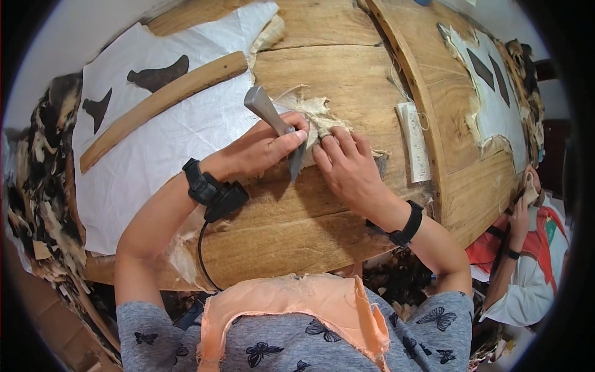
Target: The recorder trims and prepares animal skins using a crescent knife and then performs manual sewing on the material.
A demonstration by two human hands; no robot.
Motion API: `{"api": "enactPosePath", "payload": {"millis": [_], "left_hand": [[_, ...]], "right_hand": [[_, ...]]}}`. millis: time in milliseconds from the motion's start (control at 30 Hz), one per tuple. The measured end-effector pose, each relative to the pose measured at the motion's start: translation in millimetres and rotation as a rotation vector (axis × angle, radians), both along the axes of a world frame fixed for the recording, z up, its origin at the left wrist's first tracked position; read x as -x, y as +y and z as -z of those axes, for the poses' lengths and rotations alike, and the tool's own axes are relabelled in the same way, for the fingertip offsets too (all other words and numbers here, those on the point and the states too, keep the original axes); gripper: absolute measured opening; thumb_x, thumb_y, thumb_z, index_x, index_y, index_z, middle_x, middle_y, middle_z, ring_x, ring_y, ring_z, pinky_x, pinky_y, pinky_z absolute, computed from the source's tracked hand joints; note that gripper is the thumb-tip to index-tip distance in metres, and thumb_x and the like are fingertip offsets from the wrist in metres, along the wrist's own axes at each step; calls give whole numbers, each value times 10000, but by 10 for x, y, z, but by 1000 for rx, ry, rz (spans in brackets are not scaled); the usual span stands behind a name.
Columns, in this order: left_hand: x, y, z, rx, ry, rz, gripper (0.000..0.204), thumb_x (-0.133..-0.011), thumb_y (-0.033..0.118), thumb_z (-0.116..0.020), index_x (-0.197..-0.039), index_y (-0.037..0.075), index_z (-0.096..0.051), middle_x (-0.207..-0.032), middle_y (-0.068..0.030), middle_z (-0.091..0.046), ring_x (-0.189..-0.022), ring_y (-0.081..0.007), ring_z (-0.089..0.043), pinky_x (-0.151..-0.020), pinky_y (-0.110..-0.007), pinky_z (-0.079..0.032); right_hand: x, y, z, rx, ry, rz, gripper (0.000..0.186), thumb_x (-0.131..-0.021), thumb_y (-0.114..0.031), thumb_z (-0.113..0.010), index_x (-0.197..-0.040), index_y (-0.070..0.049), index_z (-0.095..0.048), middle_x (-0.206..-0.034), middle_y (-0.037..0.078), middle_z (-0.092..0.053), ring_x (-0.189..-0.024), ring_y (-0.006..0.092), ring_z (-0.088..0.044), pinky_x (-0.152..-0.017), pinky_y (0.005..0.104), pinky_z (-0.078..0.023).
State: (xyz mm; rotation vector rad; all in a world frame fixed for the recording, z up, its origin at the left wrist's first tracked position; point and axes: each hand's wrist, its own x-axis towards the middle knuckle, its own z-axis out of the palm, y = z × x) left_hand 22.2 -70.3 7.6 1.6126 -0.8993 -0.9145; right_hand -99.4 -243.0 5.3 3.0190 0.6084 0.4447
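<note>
My left hand grips a knife with a grey metal-looking handle, which sticks up above the fist while the blade points down toward the table. Right beside it, my right hand has its fingers curled over a ragged, cream-coloured piece of hide and pinches it against the wooden tabletop. The hide's torn edge spreads out beyond my fingertips. Part of it is covered by both hands. The blade is close to the hide; whether it touches cannot be made out.
At left, a wooden bar lies on a white sheet with dark cut shapes. A raised wooden strip crosses the table, beside a pale narrow block. Fur scraps hang at left. A co-worker works at right.
</note>
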Motion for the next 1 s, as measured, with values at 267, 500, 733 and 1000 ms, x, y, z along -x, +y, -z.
{"api": "enactPosePath", "payload": {"millis": [267, 500, 733, 1000], "left_hand": [[-26, 7, 108, 16, 30, -7, 281, -929, 315, -413, -912, 46, -491, -789, -20, -454, -747, -121, -431, -688, -287, -392], [-47, 38, 79, -61, 312, -49, 204, -937, 294, -397, -928, 113, -491, -797, 32, -439, -727, -60, -383, -650, -217, -352], [1, 24, 43, 72, 685, -129, 232, -943, 334, -408, -897, 116, -471, -789, 26, -414, -722, -72, -396, -636, -234, -382], [-8, 11, 120, 95, 632, -124, 203, -942, 314, -415, -899, 122, -464, -806, 23, -418, -730, -76, -403, -644, -234, -383]], "right_hand": [[-74, -23, 3, 24, -27, -62, 167, -765, -177, -539, -900, -80, -554, -843, 46, -518, -878, 206, -503, -786, 357, -397], [-159, -32, 33, -42, -78, -113, 142, -754, -177, -544, -876, -105, -552, -775, 24, -480, -785, 184, -481, -715, 343, -396], [-170, -40, 60, -9, -111, -137, 85, -725, -170, -560, -730, -97, -516, -699, 30, -453, -700, 185, -473, -645, 322, -394], [-114, -31, 92, -51, -120, -126, 120, -702, -181, -569, -691, -85, -499, -710, 44, -482, -706, 194, -490, -644, 321, -401]]}}
